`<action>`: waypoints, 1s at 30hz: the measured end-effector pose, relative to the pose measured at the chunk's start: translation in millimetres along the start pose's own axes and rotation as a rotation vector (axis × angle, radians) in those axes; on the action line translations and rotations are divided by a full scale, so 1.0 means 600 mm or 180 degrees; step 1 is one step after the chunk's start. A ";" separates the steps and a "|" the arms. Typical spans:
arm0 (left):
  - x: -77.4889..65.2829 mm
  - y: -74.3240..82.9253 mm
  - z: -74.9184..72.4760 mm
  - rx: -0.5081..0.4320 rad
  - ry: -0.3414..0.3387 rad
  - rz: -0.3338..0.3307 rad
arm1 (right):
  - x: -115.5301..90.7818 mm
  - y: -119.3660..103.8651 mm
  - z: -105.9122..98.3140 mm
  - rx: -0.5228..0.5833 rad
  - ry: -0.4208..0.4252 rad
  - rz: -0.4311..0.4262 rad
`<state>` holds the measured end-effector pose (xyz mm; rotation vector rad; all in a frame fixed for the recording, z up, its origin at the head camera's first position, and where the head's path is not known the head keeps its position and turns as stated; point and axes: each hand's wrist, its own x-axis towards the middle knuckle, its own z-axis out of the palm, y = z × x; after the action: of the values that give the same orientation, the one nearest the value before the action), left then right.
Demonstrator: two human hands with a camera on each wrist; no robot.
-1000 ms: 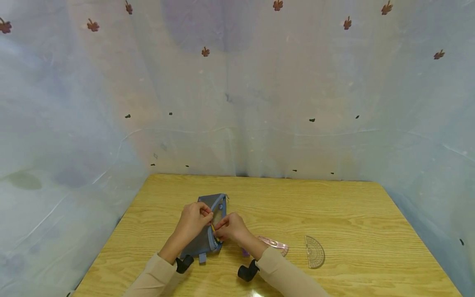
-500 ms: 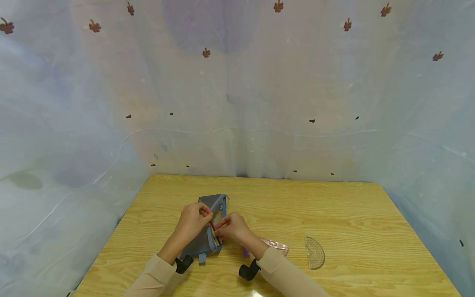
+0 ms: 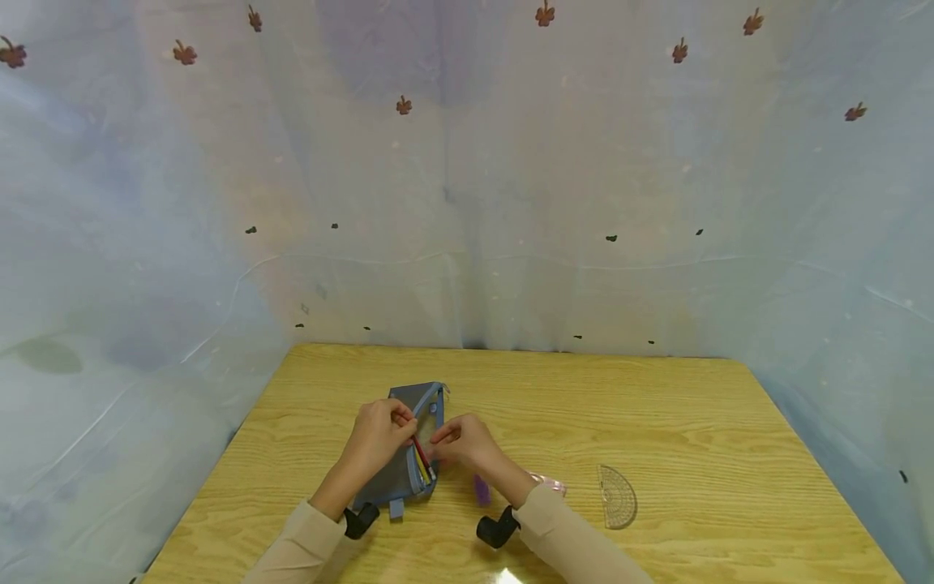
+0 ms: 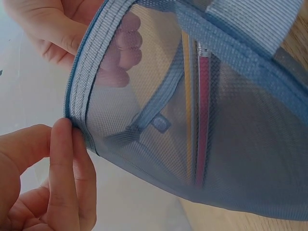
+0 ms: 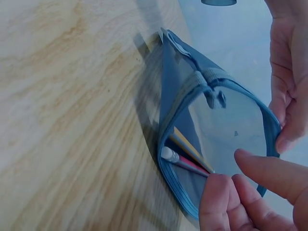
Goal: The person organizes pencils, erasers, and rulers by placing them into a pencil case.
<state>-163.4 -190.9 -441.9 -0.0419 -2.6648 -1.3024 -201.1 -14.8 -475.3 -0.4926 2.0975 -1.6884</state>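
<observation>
A blue mesh pencil case lies on the left of the table with its zipped top spread apart. My left hand pinches the zipper edge between thumb and fingers. Inside are a yellow pencil and a red pencil, side by side behind the mesh. The red one's white eraser end shows near the rim in the right wrist view. My right hand hovers at the mouth of the case, thumb and fingertips apart with nothing between them.
A clear protractor lies on the wood-grain table to the right. A pink patterned item and a small purple item lie by the right forearm, partly covered. A pale curtain hangs behind the table.
The red pencil has slid down into the case beside the yellow one, and my right hand has let go and drawn slightly right. The left hand keeps its grip on the edge.
</observation>
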 end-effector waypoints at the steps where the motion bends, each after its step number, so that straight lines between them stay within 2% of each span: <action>1: 0.000 0.000 0.000 -0.0004 0.0005 -0.0002 | 0.000 0.000 -0.002 -0.0032 0.0011 -0.0015; 9: 0.001 -0.002 0.000 -0.0031 -0.0005 -0.0029 | -0.004 -0.003 -0.018 -0.0131 -0.0002 -0.0044; 16: 0.002 -0.001 -0.001 -0.0023 -0.0014 -0.0068 | -0.012 0.000 -0.038 -0.0408 -0.0083 -0.0274; 26: -0.001 -0.001 -0.001 -0.0018 -0.0028 -0.0075 | -0.025 0.014 -0.061 -0.0828 -0.0202 -0.0383; 30: -0.002 -0.002 0.000 -0.0031 -0.0032 -0.0069 | -0.030 0.019 -0.066 -0.0882 -0.0228 -0.0432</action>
<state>-162.1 -191.7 -442.9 -0.0209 -2.6747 -1.3250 -206.5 29.8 -477.1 -0.7832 2.3016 -1.4298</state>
